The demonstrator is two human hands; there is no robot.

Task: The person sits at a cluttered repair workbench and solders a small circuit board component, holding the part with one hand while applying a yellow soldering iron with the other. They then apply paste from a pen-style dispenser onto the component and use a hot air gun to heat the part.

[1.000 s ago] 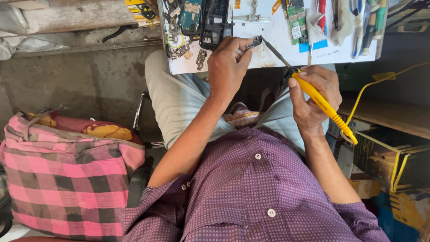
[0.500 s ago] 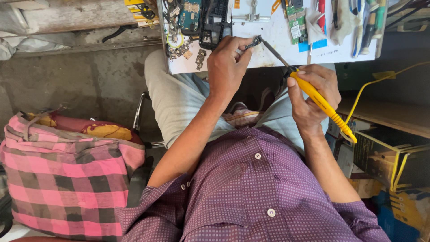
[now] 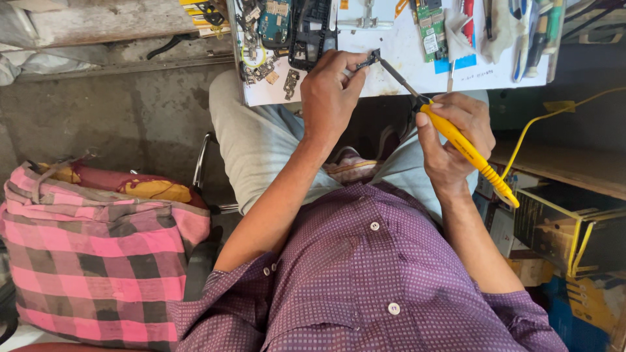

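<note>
A person in a purple checked shirt point(image 3: 372, 280) sits at a white work board point(image 3: 398, 58) strewn with phone parts. The left hand point(image 3: 331, 94) pinches a small dark part point(image 3: 367, 60) between thumb and fingertips, holding it at the near edge of the board. The right hand point(image 3: 453, 133) is wrapped firmly around the yellow handle of a soldering iron point(image 3: 456, 140), whose thin metal tip meets the pinched part. A yellow cord point(image 3: 554, 114) trails from the handle toward the right. Farther back on the board lie a black phone frame point(image 3: 312, 29) and a green circuit board point(image 3: 430, 29). A pink checked bag point(image 3: 98, 254) rests on the concrete floor beside the left arm.
</note>
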